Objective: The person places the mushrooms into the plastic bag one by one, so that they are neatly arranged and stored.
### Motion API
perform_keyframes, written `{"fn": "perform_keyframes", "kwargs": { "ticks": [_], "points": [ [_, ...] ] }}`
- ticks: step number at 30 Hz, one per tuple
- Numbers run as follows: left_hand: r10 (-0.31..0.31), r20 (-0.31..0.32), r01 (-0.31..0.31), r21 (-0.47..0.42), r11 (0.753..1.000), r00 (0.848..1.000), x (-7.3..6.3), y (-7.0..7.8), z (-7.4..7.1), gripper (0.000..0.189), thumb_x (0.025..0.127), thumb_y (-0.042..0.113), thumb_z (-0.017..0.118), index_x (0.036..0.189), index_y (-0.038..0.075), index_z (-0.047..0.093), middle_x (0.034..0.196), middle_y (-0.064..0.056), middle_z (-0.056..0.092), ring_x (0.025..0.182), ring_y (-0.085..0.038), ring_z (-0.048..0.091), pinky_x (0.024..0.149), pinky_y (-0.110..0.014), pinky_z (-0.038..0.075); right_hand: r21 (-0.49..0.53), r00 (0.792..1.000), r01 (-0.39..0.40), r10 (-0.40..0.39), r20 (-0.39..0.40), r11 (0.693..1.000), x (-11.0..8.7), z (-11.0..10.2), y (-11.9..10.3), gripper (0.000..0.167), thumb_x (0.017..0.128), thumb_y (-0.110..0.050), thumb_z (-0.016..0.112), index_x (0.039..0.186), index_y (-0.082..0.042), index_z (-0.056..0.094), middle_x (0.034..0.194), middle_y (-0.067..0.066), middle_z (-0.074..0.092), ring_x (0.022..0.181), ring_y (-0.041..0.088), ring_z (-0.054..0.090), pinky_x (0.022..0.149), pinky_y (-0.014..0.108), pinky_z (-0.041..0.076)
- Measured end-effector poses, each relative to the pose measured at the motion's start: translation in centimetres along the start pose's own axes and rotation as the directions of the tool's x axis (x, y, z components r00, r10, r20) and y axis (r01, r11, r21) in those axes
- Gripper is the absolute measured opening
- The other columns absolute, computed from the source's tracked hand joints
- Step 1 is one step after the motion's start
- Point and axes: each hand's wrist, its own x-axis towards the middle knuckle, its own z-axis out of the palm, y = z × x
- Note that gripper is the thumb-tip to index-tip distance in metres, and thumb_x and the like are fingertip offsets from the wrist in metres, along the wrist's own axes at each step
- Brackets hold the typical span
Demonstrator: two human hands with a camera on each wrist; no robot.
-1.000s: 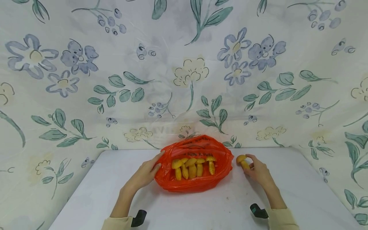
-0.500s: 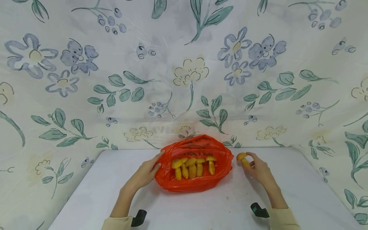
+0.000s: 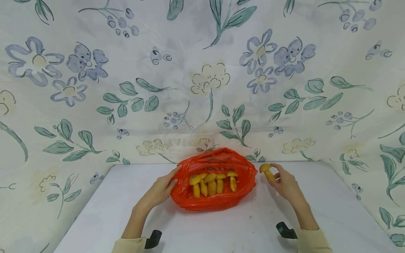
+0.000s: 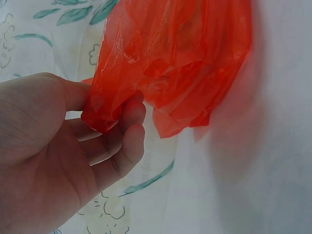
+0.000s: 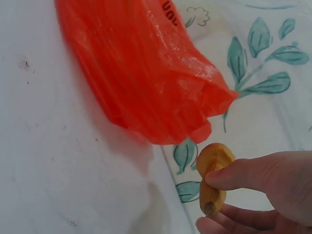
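A red plastic bag point(image 3: 209, 205) lies on the white table with its mouth facing me, and several yellow mushrooms point(image 3: 211, 184) stand in a row inside it. My left hand point(image 3: 159, 191) pinches the bag's left edge; in the left wrist view the thumb and fingers point(image 4: 132, 109) have the thin red film between them. To the right of the bag, my right hand point(image 3: 286, 184) holds a single yellow mushroom point(image 3: 265, 168), cap toward the bag. The right wrist view shows the thumb pressed on that mushroom's stem point(image 5: 213, 192), a short way from the bag's right end.
Behind the table hangs a floral cloth point(image 3: 202, 88) that meets its back edge. The white tabletop point(image 3: 215, 232) has a few small dark specks. Dark camera mounts point(image 3: 153, 239) sit at both wrists by the light sleeves.
My right hand has raised the mushroom slightly, shifting it a little upward in the head view. The left hand and the bag stay in place.
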Motion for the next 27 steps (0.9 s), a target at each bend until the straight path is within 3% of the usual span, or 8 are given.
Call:
{"fn": "perform_keyframes", "kwargs": {
  "ticks": [7, 15, 27],
  "points": [
    [0.016, -0.013, -0.016, 0.018, 1.000, 1.000, 0.0, -0.1, 0.1, 0.056, 0.100, 0.005, 0.052, 0.153, 0.010, 0.034, 0.149, -0.018, 0.048, 0.107, -0.022, 0.061, 0.097, -0.043, 0.055, -0.026, 0.997, 0.058, -0.059, -0.041, 0.998, -0.5, -0.6, -1.0, 0.058, 0.092, -0.012, 0.066, 0.144, -0.008, 0.040, 0.107, 0.024, 0.065, 0.087, 0.027, 0.063, 0.064, 0.032, 0.061],
    [0.018, -0.010, -0.018, 0.019, 1.000, 1.000, 0.0, -0.1, 0.2, 0.055, 0.100, 0.005, 0.051, 0.152, 0.010, 0.035, 0.145, -0.019, 0.051, 0.095, -0.017, 0.060, 0.094, -0.040, 0.057, -0.047, 0.993, 0.094, -0.097, -0.067, 0.994, -1.0, -1.1, -2.2, 0.059, 0.092, -0.012, 0.067, 0.144, -0.009, 0.040, 0.109, 0.024, 0.065, 0.093, 0.031, 0.064, 0.073, 0.039, 0.062],
    [0.011, -0.009, -0.011, 0.026, 1.000, 1.000, 0.0, -0.2, 0.2, 0.055, 0.100, 0.005, 0.051, 0.152, 0.010, 0.035, 0.145, -0.019, 0.051, 0.097, -0.018, 0.060, 0.094, -0.041, 0.057, -0.050, 0.995, 0.079, -0.081, -0.054, 0.996, -1.3, -1.5, -3.6, 0.061, 0.091, -0.012, 0.066, 0.146, -0.012, 0.039, 0.113, 0.023, 0.064, 0.098, 0.034, 0.064, 0.076, 0.041, 0.062]
  ]
}}
